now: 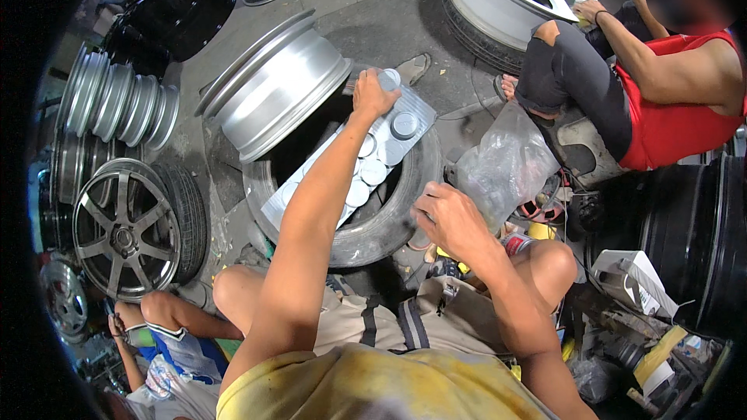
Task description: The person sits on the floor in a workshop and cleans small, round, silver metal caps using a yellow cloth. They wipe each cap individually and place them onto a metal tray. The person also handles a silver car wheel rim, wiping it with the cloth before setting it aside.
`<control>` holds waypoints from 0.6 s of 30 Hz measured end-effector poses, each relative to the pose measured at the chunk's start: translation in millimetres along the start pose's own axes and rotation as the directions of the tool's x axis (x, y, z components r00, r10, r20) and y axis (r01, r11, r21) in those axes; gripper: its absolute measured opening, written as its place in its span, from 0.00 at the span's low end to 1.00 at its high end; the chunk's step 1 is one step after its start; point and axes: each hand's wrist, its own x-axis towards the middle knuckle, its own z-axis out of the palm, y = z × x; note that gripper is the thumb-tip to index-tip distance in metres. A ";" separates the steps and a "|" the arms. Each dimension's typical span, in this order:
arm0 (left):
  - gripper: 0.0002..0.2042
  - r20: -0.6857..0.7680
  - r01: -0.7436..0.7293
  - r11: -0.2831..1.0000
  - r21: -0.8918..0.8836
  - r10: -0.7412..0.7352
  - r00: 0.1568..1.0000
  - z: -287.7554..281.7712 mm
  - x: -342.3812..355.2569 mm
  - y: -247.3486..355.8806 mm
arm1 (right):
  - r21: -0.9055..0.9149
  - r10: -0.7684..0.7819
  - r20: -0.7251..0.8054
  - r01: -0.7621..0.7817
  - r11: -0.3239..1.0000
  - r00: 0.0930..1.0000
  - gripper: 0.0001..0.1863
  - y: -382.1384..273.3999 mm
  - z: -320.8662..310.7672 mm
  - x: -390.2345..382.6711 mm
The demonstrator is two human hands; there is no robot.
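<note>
My left hand [374, 95] reaches over a tyre [366, 247] that lies flat, its fingers closed on a round grey cap [387, 80]. Below that hand a clear plastic sheet or tray [422, 111] spans the tyre's opening. Several white round caps [373, 172] and a darker grey cap [404, 125] rest on it; my left forearm hides part of them. My right hand [451, 219] hovers beside the tyre's right edge, near a clear plastic bag [510, 159]. Its fingers curl inward, and what they hold, if anything, is hidden.
A silver wheel rim [284, 85] leans across the tyre's far left side. Further left stand a spoked wheel [124, 229] and stacked rims [117, 101]. At right a person in red [669, 85] sits by a white wheel [498, 0]; another person [171, 350] is at lower left.
</note>
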 end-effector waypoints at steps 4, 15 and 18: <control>0.42 0.141 -0.014 1.000 0.008 0.012 0.990 4.5 5.2 -15.8 | -0.011 0.028 -0.016 -0.029 1.000 0.999 0.06 1.4 -1.4 4.1; 0.41 0.228 0.236 0.928 -0.288 -0.173 0.958 -5.6 5.8 8.2 | -0.039 0.029 -0.078 -0.033 0.999 0.997 0.06 8.4 -4.8 0.9; 0.40 0.081 -0.080 0.996 -0.028 0.082 0.993 15.1 5.2 -3.2 | -0.047 0.025 -0.067 -0.028 0.999 0.997 0.06 10.9 -5.3 2.7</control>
